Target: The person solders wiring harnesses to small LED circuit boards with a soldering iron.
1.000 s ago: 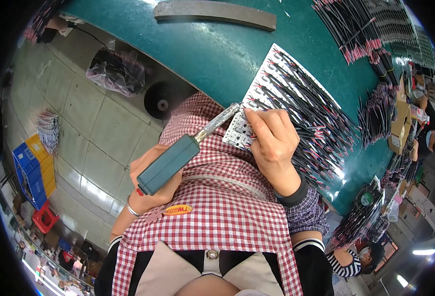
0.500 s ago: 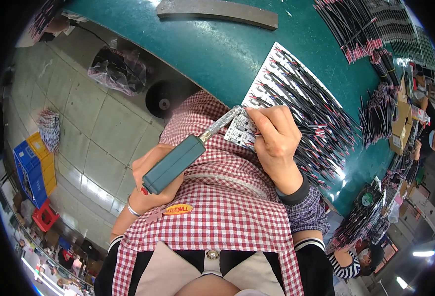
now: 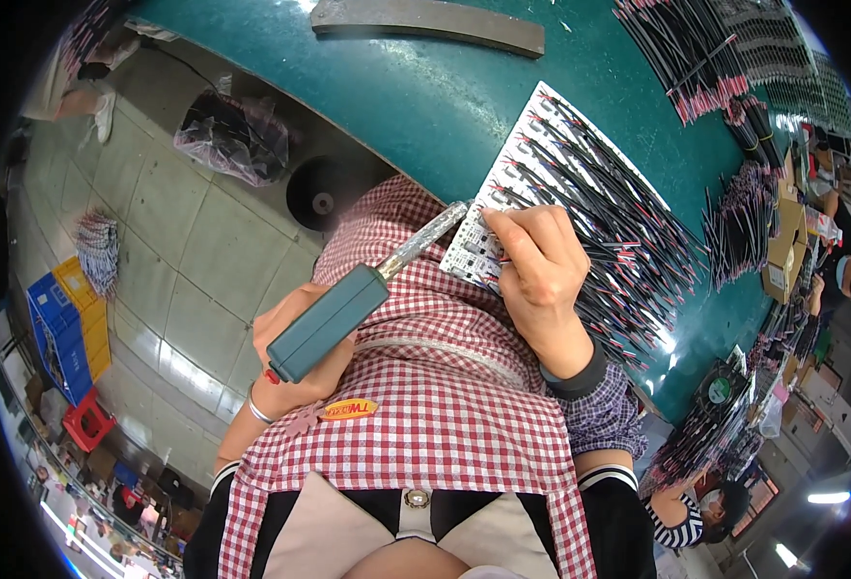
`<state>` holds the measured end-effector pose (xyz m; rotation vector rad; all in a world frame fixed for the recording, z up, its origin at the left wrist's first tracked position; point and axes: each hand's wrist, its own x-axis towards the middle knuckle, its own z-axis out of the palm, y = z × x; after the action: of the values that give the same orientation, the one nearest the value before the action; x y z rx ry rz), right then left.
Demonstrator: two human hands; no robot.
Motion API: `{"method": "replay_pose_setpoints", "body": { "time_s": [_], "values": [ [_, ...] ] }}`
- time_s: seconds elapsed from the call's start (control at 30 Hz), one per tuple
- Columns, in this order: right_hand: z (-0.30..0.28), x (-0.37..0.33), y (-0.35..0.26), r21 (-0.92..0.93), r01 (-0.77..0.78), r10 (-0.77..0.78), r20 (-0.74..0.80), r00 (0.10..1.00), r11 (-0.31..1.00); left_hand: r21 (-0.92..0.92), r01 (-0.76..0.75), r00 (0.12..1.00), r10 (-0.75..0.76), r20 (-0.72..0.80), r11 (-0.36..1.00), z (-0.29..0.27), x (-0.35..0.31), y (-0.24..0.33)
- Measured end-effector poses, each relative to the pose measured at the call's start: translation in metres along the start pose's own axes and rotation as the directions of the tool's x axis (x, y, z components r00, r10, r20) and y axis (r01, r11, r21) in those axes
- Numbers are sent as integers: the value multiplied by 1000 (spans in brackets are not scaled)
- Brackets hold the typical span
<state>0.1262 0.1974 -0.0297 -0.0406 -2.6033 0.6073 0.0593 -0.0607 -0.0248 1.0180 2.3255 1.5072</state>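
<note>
My left hand (image 3: 321, 373) is wrapped around the dark green, boxy handle of a soldering iron (image 3: 334, 318). Its foil-like metal barrel points up and right, the tip just off the left edge of a white circuit-board panel (image 3: 462, 262). My right hand (image 3: 544, 275) rests over the panel's near part, index finger bent down at the edge and thumb tucked in. What its fingertips pinch is hidden. Rows of black wires (image 3: 618, 227) with red ends lie across the panel and run out to the right under and past that hand.
A curved grey bar (image 3: 430, 24) lies at the far side of the green table (image 3: 396, 96). Bundles of black wires (image 3: 681, 58) and a cardboard box (image 3: 782, 249) are on the right. Left on the floor are a plastic-bagged bundle (image 3: 232, 140), blue and yellow crates (image 3: 63, 333) and a red stool (image 3: 87, 422).
The soldering iron has drawn back slightly down and left, its tip leaving the panel's edge. My right hand has hardly moved. At the far left, a passing person's leg and shoe have come into view.
</note>
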Motion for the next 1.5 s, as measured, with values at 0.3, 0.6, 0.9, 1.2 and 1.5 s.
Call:
{"method": "replay_pose_setpoints", "body": {
  "time_s": [0.3,0.6,0.9,1.2,1.5],
  "values": [
    [1,0,2,-18,28,-27,13,1000,999,-54,52,999,-51,14,997,5,-4,0],
    [0,2,1,-56,58,-57,16,998,997,-30,56,998,-56,-6,998,4,-7,0],
    [-6,-3,4,138,-99,98,17,995,985,-58,182,983,-184,-25,981,2,-26,-6],
    [-5,-10,-5,22,42,-40,-62,997,999,-81,219,975,-222,-30,972,1,-33,-12],
    [2,-11,-5,-24,63,-63,-19,998,998,-45,170,985,-171,-2,984,0,-27,-7]
  ]
}}
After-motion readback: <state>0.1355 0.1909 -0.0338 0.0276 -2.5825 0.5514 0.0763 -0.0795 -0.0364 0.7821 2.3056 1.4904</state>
